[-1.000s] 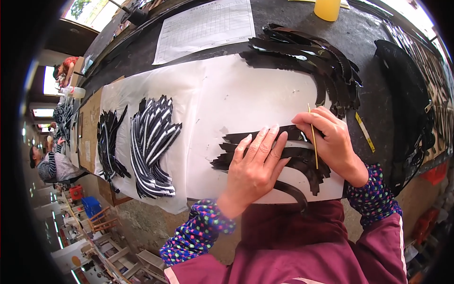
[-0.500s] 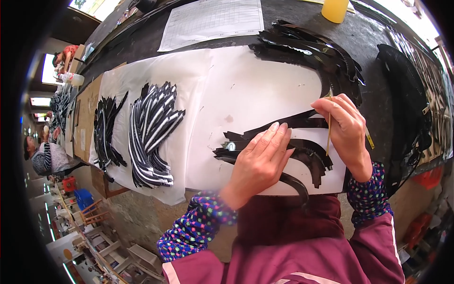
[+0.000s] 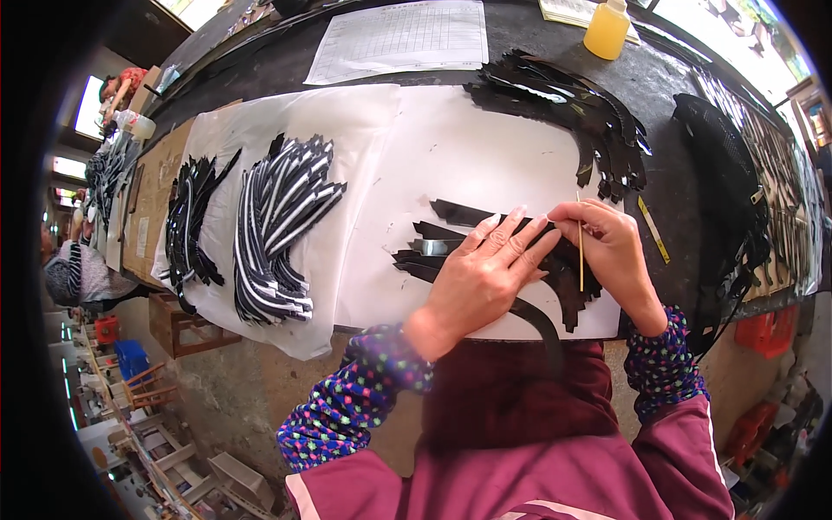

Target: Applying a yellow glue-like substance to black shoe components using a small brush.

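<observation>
My left hand (image 3: 485, 273) lies with fingers stretched out over several curved black strips (image 3: 425, 263) on a white sheet (image 3: 368, 277). The strips have jagged, stepped ends, and a shiny patch shows near their left ends. Just beyond that hand lies another black strip (image 3: 459, 212), its right part running under my fingers. My right hand (image 3: 611, 251) pinches a thin yellowish stick (image 3: 581, 269), which points toward me. Its fingertips meet the far strip's right end, beside my left fingers. One curved strip (image 3: 544, 329) hangs past the sheet's near edge.
A pile of black strips (image 3: 598, 113) lies at the far right. Bundles of black-and-white strips (image 3: 269, 230) and dark strips (image 3: 195, 225) sit on the left. Beyond are a printed form (image 3: 399, 39), a yellow bottle (image 3: 606, 33), a yellow cutter (image 3: 653, 230) and a black mesh bag (image 3: 719, 173).
My right hand has come left from beside the far pile, bringing the stick close to my left hand. My left fingers have spread apart. The view has shifted slightly.
</observation>
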Available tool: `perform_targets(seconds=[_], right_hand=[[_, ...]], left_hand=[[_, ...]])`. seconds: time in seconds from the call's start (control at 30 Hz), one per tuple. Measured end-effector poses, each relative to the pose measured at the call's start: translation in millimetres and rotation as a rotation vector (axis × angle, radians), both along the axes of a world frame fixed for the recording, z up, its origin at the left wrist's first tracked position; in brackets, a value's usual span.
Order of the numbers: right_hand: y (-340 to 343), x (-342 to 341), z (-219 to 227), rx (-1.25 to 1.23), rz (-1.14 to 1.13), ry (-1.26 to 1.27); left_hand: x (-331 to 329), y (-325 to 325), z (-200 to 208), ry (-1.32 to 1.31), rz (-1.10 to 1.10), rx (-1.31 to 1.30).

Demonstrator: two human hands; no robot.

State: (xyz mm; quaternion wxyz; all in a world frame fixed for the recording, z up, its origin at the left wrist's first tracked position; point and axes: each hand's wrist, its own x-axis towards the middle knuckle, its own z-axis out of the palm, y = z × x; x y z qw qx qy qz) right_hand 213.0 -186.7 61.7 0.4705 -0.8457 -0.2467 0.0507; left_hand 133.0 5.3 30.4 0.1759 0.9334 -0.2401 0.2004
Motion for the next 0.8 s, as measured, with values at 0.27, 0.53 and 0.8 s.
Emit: perform_targets(seconds=[0.27,0.53,0.8], right_hand=[[-4.8,25.7,11.3,0.004,-0.226,-0.503],[-13.2,34.8,80.6,0.217,-0.294,-0.243],[-6.4,14.4,-0.5,-0.187,-0.017,-0.609]], left_hand=[[0.0,1.5,-8.9,0.054,-0.028,-0.039],[-3.0,4.6,-10.5,0.038,-0.014,0.003],[-2.8,-0.7,-4.7,0.017,0.013,-0.001]])
